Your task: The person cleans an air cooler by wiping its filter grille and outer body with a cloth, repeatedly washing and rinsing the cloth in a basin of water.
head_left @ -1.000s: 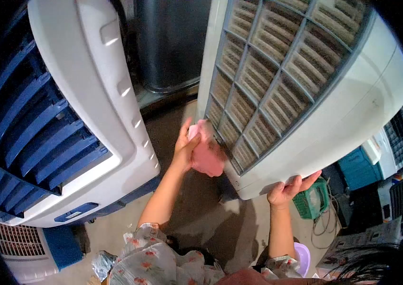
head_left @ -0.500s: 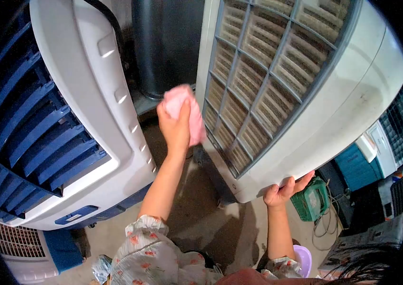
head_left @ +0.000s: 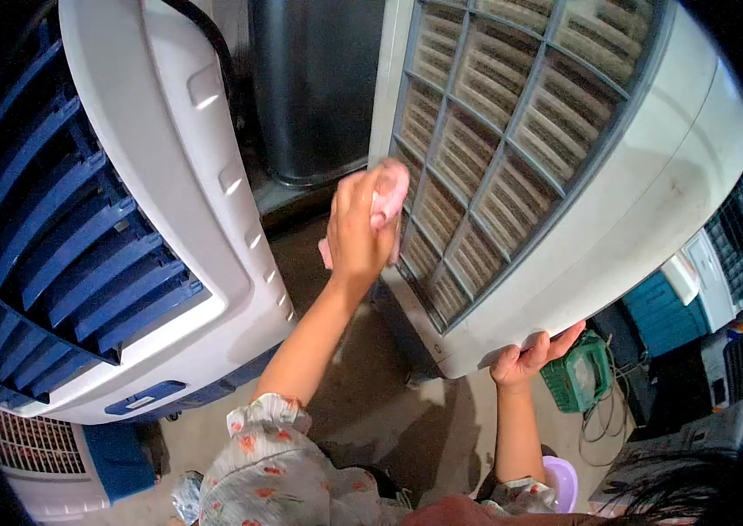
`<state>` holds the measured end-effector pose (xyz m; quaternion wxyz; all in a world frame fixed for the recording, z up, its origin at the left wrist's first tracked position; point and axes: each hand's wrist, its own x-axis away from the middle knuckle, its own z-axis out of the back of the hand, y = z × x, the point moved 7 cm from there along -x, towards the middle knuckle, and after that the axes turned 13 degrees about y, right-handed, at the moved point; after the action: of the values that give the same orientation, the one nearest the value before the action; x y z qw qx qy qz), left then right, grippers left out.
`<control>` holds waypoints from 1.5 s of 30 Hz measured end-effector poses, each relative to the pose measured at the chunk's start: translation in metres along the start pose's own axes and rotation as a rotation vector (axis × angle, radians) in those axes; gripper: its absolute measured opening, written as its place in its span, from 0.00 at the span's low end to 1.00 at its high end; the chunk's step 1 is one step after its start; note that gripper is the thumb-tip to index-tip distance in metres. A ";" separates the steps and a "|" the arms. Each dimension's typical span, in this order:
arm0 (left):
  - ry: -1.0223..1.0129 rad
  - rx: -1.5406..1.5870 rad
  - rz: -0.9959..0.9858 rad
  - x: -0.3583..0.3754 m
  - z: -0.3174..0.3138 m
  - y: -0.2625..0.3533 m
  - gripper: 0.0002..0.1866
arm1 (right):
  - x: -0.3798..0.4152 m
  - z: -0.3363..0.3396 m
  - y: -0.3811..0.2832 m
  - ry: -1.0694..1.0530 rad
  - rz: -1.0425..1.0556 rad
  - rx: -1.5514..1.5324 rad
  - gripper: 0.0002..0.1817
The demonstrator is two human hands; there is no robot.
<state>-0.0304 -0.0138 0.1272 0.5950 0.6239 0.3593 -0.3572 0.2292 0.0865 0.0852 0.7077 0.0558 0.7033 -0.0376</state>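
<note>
A pink cloth is bunched in my left hand, whose fingers wrap round it beside the left edge of a white air cooler. The cooler's grey grille has dusty-looking slats behind it. Its body leans at an angle in the view. Under its lower right edge rests my right hand, fingers spread and touching the casing, with nothing held.
A white cooler with blue louvres fills the left side. Behind stands a dark cylinder. At the right are a green case with a cable, a teal box and a purple basin.
My left hand has moved right with the pink cloth and turned, so its back and fingers now show. My right hand stays at the cooler's lower edge.
</note>
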 end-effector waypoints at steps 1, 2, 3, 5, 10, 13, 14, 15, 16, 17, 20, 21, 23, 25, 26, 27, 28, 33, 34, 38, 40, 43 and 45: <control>0.073 -0.043 0.028 -0.007 0.001 0.005 0.30 | 0.000 0.002 0.000 -0.011 0.001 0.003 0.27; 0.086 -0.110 -0.005 -0.012 -0.005 0.012 0.30 | 0.000 0.002 0.000 -0.013 0.003 0.005 0.27; 0.099 -0.177 -0.040 -0.016 -0.008 0.016 0.31 | -0.001 0.002 -0.001 -0.012 0.004 0.009 0.27; 0.061 -0.142 -0.085 -0.010 -0.011 0.015 0.31 | -0.002 0.003 -0.002 -0.011 0.007 0.011 0.27; -0.151 -0.167 -0.052 0.001 -0.006 -0.006 0.25 | 0.000 0.002 -0.001 0.017 0.004 -0.010 0.27; 0.116 -0.049 0.113 -0.012 0.000 -0.010 0.23 | -0.001 0.002 -0.001 0.008 -0.001 0.016 0.26; 0.144 -0.024 0.184 -0.016 -0.005 -0.006 0.22 | -0.001 0.002 -0.001 0.004 -0.002 0.011 0.26; 0.119 0.000 0.153 -0.017 -0.014 -0.001 0.21 | -0.002 0.001 -0.001 -0.001 -0.001 0.009 0.26; 0.142 -0.014 0.167 -0.013 -0.017 0.008 0.21 | -0.003 0.002 -0.001 -0.006 -0.002 0.007 0.26; 0.166 -0.029 0.176 -0.010 -0.016 0.015 0.21 | -0.002 0.002 0.000 0.003 0.000 0.008 0.26; 0.019 0.072 0.054 -0.004 -0.014 0.004 0.22 | 0.000 0.000 0.000 0.017 -0.008 0.012 0.26; -0.039 0.109 0.018 -0.002 -0.011 0.000 0.23 | -0.001 0.001 0.000 0.015 -0.013 0.018 0.26; -0.100 0.054 0.014 -0.005 -0.010 -0.010 0.25 | -0.001 0.001 -0.001 0.015 -0.020 0.005 0.26; -0.090 0.091 0.039 -0.011 -0.008 -0.012 0.26 | -0.001 0.000 0.000 0.021 -0.012 -0.027 0.26; -0.020 0.129 0.020 -0.015 -0.008 -0.010 0.27 | -0.002 0.000 0.000 0.017 -0.008 -0.017 0.26; 0.016 0.188 0.075 -0.018 -0.012 -0.009 0.26 | -0.002 0.000 0.000 0.015 -0.005 -0.005 0.26; 0.050 0.246 0.135 -0.022 -0.016 -0.007 0.26 | -0.001 0.000 -0.001 0.008 -0.005 0.008 0.26; -0.094 0.260 0.069 0.012 -0.017 -0.023 0.28 | -0.001 0.001 -0.001 -0.007 -0.026 0.019 0.26; -0.151 0.202 0.075 0.019 -0.012 -0.024 0.28 | -0.002 0.001 -0.003 -0.002 -0.024 0.023 0.26; -0.049 0.211 0.079 0.022 -0.001 -0.032 0.26 | 0.001 0.002 0.000 0.001 -0.022 -0.021 0.26; 0.064 0.131 0.095 0.004 0.000 -0.021 0.26 | 0.001 0.002 0.002 -0.008 -0.039 -0.037 0.26; 0.007 0.003 0.019 0.002 -0.012 -0.023 0.28 | -0.001 0.002 0.001 -0.011 -0.036 -0.022 0.26; -0.054 -0.038 -0.035 0.007 -0.011 -0.020 0.29 | -0.001 0.003 0.000 -0.009 -0.022 -0.017 0.26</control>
<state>-0.0442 -0.0016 0.1122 0.6098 0.5963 0.3607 -0.3773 0.2318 0.0858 0.0865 0.7110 0.0422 0.7008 -0.0397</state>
